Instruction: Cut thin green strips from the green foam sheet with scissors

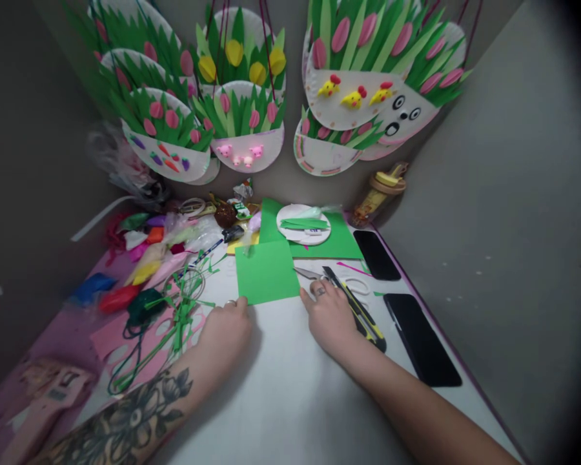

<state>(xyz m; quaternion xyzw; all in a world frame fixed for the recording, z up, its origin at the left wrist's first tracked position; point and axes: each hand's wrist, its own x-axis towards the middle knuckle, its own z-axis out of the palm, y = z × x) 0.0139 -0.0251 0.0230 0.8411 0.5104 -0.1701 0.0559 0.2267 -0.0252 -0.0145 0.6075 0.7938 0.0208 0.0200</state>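
Observation:
A green paper sheet (266, 272) lies flat on the white table. My left hand (228, 328) touches its lower left corner, with the index finger on the paper and the other fingers curled under. At its lower right corner is my right hand (330, 313), the index finger and thumb near the edge. Scissors (356, 284) with white handles lie partly under my right hand, the blade tip pointing at the paper. A black and yellow cutter (363, 313) rests against that hand's right side. Whether either hand pinches the paper is hard to tell.
Behind the sheet, a white paper plate (303, 225) with green strips sits on larger green paper (339, 248). Two phones (423, 339) lie right. Clay packets (121, 297), green scraps (184, 316) and pink paper (150, 355) cover the left. Decorated paper plates (249, 148) hang on the wall.

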